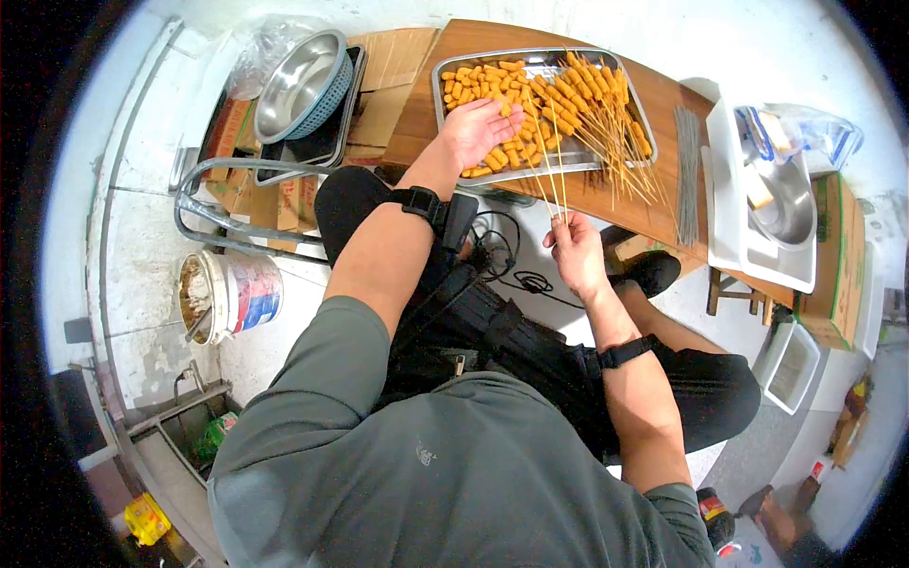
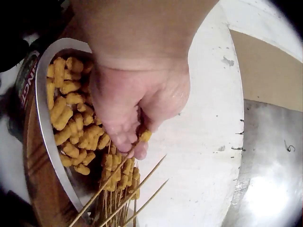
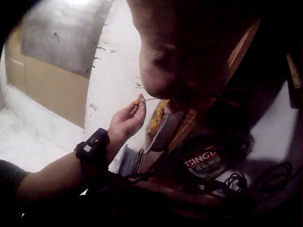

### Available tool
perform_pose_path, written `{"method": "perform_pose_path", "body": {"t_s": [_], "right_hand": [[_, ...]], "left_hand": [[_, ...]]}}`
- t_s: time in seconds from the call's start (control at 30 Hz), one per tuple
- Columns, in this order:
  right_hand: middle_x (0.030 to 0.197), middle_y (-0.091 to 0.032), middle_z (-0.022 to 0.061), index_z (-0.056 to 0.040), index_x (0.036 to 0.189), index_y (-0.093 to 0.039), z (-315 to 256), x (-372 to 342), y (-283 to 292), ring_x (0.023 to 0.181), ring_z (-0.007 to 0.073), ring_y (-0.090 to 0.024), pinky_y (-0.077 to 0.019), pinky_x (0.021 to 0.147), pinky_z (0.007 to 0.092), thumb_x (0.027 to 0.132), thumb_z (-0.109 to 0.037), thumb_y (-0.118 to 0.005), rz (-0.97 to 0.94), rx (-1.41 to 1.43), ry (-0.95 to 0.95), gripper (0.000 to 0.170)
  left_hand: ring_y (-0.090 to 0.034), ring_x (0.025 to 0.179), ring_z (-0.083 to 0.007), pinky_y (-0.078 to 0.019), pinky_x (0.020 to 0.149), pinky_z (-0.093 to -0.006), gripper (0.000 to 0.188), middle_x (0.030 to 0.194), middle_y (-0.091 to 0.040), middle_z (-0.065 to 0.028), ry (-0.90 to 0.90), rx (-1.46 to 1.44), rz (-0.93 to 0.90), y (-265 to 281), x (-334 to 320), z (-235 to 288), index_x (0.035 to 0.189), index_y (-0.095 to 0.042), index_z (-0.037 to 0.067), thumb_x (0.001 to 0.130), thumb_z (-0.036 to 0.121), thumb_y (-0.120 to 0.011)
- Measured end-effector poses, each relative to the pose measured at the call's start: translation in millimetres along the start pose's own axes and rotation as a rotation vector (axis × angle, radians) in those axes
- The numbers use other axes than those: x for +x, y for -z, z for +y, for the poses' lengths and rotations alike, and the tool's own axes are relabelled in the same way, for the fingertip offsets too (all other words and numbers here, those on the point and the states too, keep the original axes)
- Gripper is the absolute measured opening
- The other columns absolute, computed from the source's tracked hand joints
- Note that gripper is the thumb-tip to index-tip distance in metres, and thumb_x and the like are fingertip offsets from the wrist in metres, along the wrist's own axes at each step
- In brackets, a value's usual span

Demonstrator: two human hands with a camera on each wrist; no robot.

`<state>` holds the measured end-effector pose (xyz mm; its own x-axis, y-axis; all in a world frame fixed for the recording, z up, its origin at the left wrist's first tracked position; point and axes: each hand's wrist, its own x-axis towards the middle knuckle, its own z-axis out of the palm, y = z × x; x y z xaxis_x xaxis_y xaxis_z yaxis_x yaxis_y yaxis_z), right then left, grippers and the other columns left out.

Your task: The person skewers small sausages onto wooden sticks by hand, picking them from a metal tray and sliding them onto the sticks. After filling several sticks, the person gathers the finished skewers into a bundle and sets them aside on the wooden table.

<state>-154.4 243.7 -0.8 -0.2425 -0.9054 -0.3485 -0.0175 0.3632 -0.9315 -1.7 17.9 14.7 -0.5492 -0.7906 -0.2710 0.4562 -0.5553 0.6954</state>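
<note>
Between thumb and fingers, my left hand (image 1: pixel 481 131) pinches a short orange-brown food piece (image 2: pixel 145 135), which meets the tip of a thin wooden skewer. My right hand (image 1: pixel 576 248) grips a few bare skewers (image 2: pixel 134 189) near their lower ends, pointing them up toward the left hand. Both hands are at the near side of a metal tray (image 1: pixel 439 95). Loose food pieces (image 1: pixel 478 80) fill its left part. Loaded skewers (image 1: pixel 592 85) lie on its right, their bare ends sticking out over the near rim.
The tray stands on a wooden table (image 1: pixel 417 95). Grey thin rods (image 1: pixel 686 180) lie at its right, beside a white tub (image 1: pixel 724 189) with a metal bowl. At left are a steel basin (image 1: pixel 294 90), a metal tube frame (image 1: pixel 227 227) and a bucket (image 1: pixel 251 293). Cables (image 1: pixel 530 282) lie below.
</note>
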Motion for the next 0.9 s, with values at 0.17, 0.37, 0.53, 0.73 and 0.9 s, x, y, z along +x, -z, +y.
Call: {"method": "perform_pose_path", "body": {"t_s": [0.17,0.37,0.53,0.73,0.9], "right_hand": [[0.067,-0.062,0.0042,-0.0026,0.091,-0.056,-1,0,0,0.062,0.0123,-0.055,-0.0461,0.062,0.0287,0.098,-0.021,-0.05,0.018,-0.035,0.026,0.021],[0.067,-0.062,0.0046,-0.0024,0.09,-0.057,-1,0,0,0.062,0.0131,-0.056,-0.0463,0.062,0.0294,0.098,-0.022,-0.05,0.021,-0.052,0.017,0.021],[0.067,-0.062,0.0041,-0.0028,0.089,-0.057,-1,0,1,0.062,0.0129,-0.055,-0.0458,0.061,0.0295,0.097,-0.023,-0.051,0.042,-0.084,0.027,0.022],[0.067,-0.061,0.0038,-0.0034,0.087,-0.057,4,3,1,0.062,0.0135,-0.055,-0.0457,0.061,0.0303,0.097,-0.025,-0.051,0.042,-0.032,0.036,0.025],[0.066,-0.06,0.0047,-0.0033,0.086,-0.056,-8,3,2,0.06,0.0143,-0.055,-0.0459,0.059,0.0311,0.097,-0.023,-0.051,0.087,-0.124,0.062,0.024]], "left_hand": [[-0.061,0.107,-0.0299,-0.05,0.094,-0.0425,0.017,0.113,-0.062,-0.0195,-0.003,-0.048,-0.014,0,-1,0,0.107,-0.057,-0.001,0.094,0.011,-0.056],[-0.061,0.107,-0.0302,-0.049,0.095,-0.0434,0.017,0.113,-0.062,-0.0192,0.0,-0.014,-0.027,0,2,-1,0.107,-0.057,-0.001,0.094,0.012,-0.057],[-0.061,0.106,-0.0295,-0.0497,0.091,-0.0411,0.019,0.114,-0.063,-0.018,0.01,0.056,-0.045,2,5,-8,0.108,-0.057,0.001,0.094,0.014,-0.058],[-0.061,0.106,-0.0295,-0.0489,0.092,-0.0417,0.02,0.114,-0.063,-0.0173,0.025,0.092,-0.018,-11,-3,-13,0.108,-0.058,0.002,0.093,0.015,-0.059],[-0.062,0.106,-0.0291,-0.0493,0.091,-0.0412,0.022,0.115,-0.063,-0.0164,0.039,0.109,-0.045,-16,-7,-16,0.109,-0.058,0.002,0.093,0.017,-0.058]]}}
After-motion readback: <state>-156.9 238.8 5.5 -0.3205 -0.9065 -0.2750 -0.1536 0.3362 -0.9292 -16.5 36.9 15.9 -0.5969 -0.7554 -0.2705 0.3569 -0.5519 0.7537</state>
